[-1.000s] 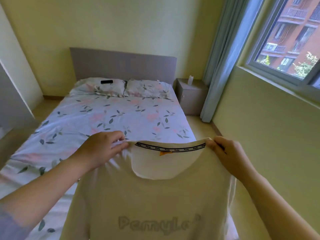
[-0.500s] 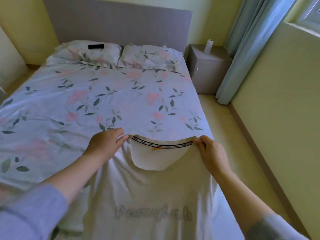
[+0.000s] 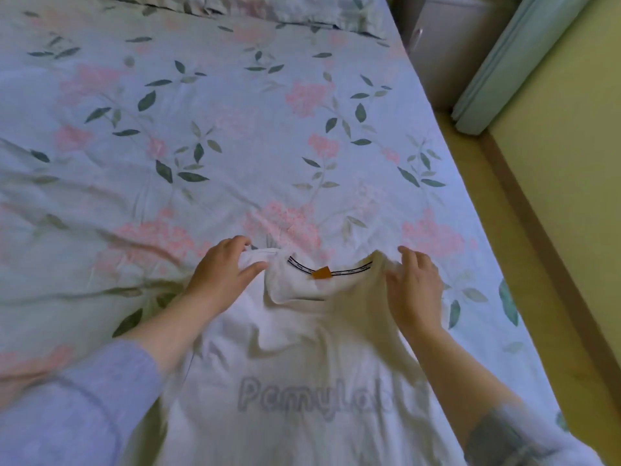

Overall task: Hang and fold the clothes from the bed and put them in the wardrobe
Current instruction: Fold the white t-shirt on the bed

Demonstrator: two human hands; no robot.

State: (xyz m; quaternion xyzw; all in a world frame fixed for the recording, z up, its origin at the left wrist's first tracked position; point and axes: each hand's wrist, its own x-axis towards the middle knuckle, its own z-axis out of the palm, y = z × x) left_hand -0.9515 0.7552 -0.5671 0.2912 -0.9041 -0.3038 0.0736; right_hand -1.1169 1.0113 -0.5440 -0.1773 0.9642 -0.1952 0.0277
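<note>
A white T-shirt with grey lettering lies front side up on the floral bed sheet, its collar with a small orange tag pointing away from me. My left hand grips the fabric at the left shoulder, fingers curled around a fold. My right hand pinches the right shoulder beside the collar. The collar sags in a loose fold between both hands. The shirt's lower part runs out of view at the bottom.
The bed fills most of the view, with pillows at the far end. A grey nightstand and a pale curtain stand at the right. A narrow strip of floor separates the bed's right edge from the wall.
The T-shirt was held up in the air by its shoulders; now it has come down flat onto the sheet. Both hands lowered and moved forward with it, and my view tilted down.
</note>
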